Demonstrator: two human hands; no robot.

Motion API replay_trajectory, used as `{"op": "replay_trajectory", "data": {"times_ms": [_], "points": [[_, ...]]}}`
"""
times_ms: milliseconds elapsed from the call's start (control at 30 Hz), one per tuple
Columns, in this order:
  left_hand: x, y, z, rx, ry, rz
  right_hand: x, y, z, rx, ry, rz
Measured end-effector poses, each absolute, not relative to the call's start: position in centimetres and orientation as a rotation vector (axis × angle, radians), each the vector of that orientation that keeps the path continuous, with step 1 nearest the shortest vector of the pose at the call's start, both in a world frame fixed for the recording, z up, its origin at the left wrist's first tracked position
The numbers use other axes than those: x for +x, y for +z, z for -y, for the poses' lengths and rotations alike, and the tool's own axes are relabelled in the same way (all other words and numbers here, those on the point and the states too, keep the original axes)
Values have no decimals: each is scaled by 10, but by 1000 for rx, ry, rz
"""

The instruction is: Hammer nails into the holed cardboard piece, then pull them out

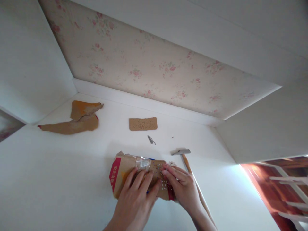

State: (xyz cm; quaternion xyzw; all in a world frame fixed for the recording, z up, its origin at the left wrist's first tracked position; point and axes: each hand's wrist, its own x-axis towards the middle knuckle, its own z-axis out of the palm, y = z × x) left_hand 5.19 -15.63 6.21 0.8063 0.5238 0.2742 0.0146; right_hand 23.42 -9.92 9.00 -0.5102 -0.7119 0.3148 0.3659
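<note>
Two hands are at a piece of cardboard (pixel 126 162), which lies on a white surface (pixel 72 179) at the lower middle of the view. Its edges are torn, with a red band (pixel 115 173) bearing white characters at one end and a patch of clear plastic (pixel 143 163) near the far edge. A little blue shows beneath it.

The left hand (pixel 134 199) lies on the cardboard, palm down, fingers spread and gripping nothing. The right hand (pixel 184 186) has its thumb and forefinger pinched together over the other end; whatever sits between the tips is too small to tell. Small pale dots (pixel 164 186) mark the cardboard around those fingertips; whether they are holes or nail heads is unclear.

Just beside the right hand lies a hammer (pixel 181 152), its head beyond the hand and its wooden handle running down along the forearm. Past the cardboard is a small bunch of nails (pixel 151 140), and behind them a brown strip (pixel 143 125) covered in small marks. One tiny dark bit (pixel 172 137) lies apart, near the hammer head. Two torn scraps (pixel 72 126) touch each other at the far left.
</note>
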Motion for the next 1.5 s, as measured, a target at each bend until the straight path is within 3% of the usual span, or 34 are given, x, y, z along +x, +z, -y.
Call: {"op": "replay_trajectory", "data": {"times_ms": [800,1167,1500], "points": [[53,64,158,2463,823,-1619,233,90,98,-1297,699,2027],[46,108,137,2177,961,-1565,230,93,99,-1253,738,2058],[63,96,113,2001,1039,-1448,231,106,101,-1250,838,2066]]}}
